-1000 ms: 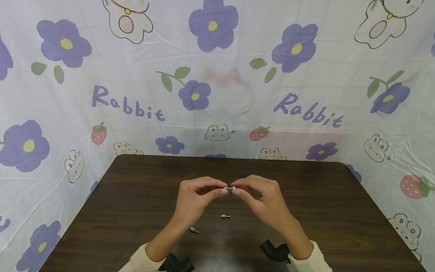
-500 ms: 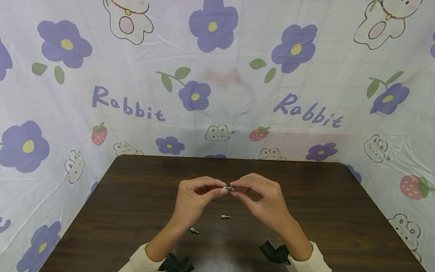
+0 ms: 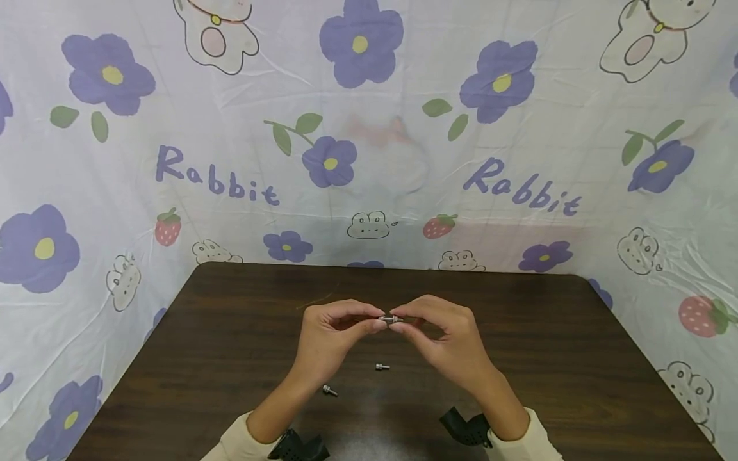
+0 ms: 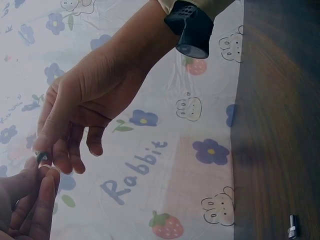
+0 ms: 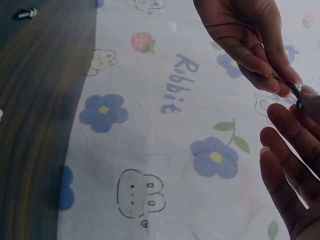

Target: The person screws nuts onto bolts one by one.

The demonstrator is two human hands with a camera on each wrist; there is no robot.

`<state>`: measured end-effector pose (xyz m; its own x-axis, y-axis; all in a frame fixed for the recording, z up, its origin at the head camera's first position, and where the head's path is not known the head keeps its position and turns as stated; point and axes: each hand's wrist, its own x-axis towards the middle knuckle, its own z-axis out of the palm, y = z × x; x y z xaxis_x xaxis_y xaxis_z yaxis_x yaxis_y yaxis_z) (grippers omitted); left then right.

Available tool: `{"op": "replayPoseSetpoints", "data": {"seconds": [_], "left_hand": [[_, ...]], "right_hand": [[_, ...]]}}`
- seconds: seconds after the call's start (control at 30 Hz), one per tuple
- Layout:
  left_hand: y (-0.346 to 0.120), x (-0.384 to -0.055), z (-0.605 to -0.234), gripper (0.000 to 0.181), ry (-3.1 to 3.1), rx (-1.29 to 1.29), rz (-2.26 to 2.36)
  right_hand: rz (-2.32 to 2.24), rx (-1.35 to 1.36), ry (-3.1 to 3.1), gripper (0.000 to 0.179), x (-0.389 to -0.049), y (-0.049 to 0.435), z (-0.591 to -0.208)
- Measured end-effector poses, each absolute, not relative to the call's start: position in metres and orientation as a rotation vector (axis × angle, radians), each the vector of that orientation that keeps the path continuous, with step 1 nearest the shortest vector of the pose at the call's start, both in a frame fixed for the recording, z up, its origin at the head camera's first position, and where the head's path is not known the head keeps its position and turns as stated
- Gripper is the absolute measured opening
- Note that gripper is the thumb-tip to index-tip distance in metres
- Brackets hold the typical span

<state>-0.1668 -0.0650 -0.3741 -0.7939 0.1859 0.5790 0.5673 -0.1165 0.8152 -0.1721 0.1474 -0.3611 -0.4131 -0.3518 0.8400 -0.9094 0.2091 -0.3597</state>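
A small metal bolt [image 3: 391, 319] is held level between both hands above the table, with a wider ring-like piece along its shank. Thumb and index finger of my left hand [image 3: 330, 334] pinch its left end. My right hand [image 3: 448, 330] has thumb and index finger curled round the right part, at the wider piece. In the right wrist view the bolt [image 5: 296, 94] appears dark and slanted between the fingertips, its ends partly covered. The left wrist view shows only a sliver of the bolt [image 4: 42, 156]; the fingers hide the remainder.
Two more bolts lie on the dark wooden table [image 3: 230, 358]: one bolt [image 3: 383, 367] just below the hands, another bolt [image 3: 330, 390] by the left forearm. A printed cloth [image 3: 369, 192] hangs behind and around the table. Black camera mounts sit at both wrists.
My right thumb and index finger loosen and part slightly, then settle back round the wider piece, leaving more of it showing. My left hand stays almost still.
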Motion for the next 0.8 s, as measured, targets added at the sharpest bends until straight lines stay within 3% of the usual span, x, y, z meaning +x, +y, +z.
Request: {"op": "replayPoseSetpoints", "data": {"seconds": [0.8], "left_hand": [[-0.0629, -0.1664, -0.3765, 0.010, -1.886, -0.860, -1.953]], "right_hand": [[1.231, 1.112, -2.039, 0.022, -0.1688, 0.1479, -0.3621]]}}
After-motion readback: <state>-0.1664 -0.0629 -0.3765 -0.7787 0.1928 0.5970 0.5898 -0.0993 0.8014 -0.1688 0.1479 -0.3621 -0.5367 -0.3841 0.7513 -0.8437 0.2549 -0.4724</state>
